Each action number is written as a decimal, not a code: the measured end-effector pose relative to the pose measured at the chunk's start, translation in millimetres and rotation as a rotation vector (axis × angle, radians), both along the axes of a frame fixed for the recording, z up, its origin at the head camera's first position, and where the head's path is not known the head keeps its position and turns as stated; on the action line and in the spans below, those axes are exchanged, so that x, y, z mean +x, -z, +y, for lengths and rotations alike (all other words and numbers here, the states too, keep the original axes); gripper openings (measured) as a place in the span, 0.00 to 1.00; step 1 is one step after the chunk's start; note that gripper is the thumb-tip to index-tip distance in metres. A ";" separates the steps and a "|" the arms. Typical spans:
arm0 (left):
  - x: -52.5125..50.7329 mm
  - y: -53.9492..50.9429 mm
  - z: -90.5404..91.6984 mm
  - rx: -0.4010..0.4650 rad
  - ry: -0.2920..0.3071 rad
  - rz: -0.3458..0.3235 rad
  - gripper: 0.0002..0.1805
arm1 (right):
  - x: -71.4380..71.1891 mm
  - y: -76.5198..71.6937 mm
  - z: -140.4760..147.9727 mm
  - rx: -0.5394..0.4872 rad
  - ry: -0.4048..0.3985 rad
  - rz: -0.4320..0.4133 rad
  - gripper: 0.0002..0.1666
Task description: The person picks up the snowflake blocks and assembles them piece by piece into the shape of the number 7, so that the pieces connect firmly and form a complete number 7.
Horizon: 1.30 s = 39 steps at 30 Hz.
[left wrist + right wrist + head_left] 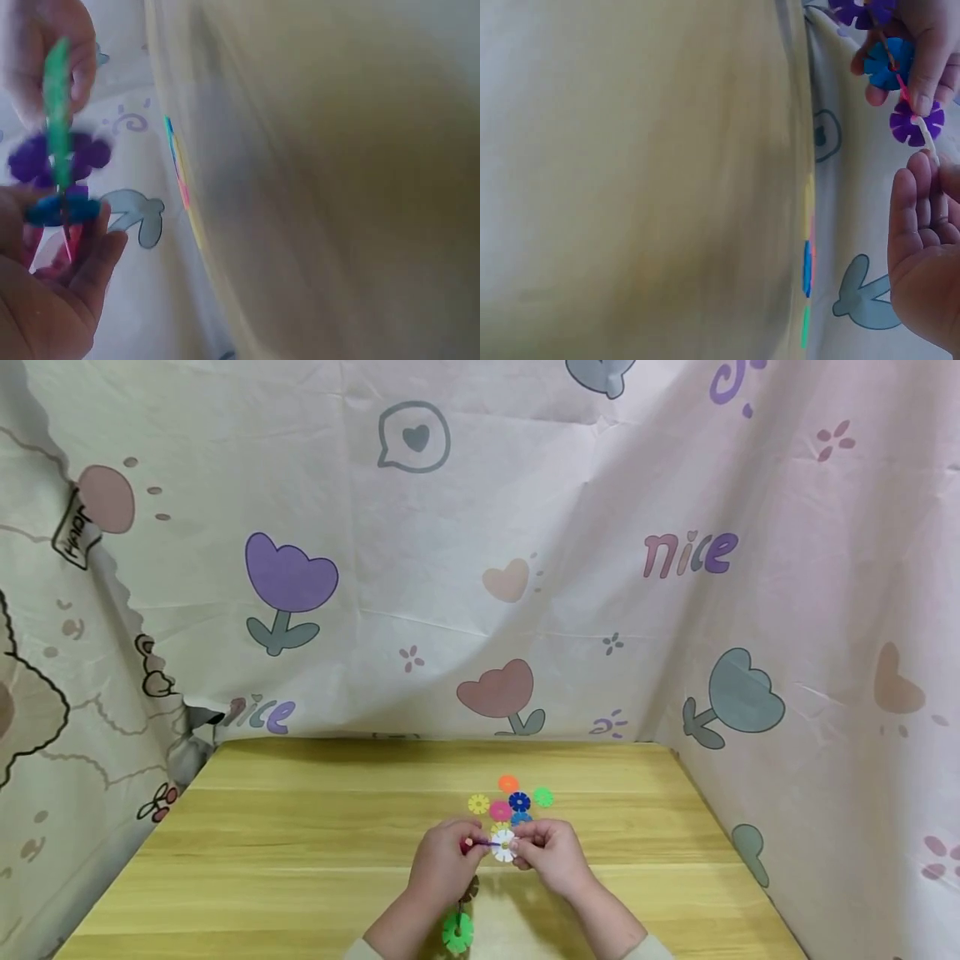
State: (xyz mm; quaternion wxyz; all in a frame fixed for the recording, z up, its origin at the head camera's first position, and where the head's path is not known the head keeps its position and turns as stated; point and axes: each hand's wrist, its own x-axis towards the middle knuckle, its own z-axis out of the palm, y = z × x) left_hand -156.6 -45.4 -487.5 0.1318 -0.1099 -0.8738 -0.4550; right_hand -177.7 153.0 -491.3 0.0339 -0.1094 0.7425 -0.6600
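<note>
My left hand (441,867) grips a chain of notched plastic snowflake discs. In the right wrist view the chain shows a purple disc (917,129), a blue disc (887,66) and pink edges between them. Its lower end hangs below the left hand, with a brown disc (472,888) and a green disc (452,935). A white disc (503,855) is pinched between thumb and fingers of my right hand (558,858). Edge-on in the right wrist view, the white disc meets the purple one; whether their slots interlock cannot be told. Fingers hide part of the chain.
Beyond the hands, several loose discs lie on the wooden table (315,843), among them an orange disc (508,783), a yellow disc (478,804), a dark blue disc (519,802) and a light green disc (543,797). A printed curtain (420,568) surrounds the table's back and sides.
</note>
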 end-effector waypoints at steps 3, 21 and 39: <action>-2.8 -1.3 -1.5 -0.048 0.048 0.011 0.04 | 0.8 -1.2 2.0 0.007 -0.012 -0.010 0.11; -5.5 -4.8 -11.3 -0.022 0.037 -0.079 0.06 | -37.0 1.5 16.6 0.833 0.177 0.351 0.15; -4.4 0.4 -10.5 0.007 0.034 -0.128 0.06 | -62.6 12.8 -2.4 1.137 0.128 0.130 0.20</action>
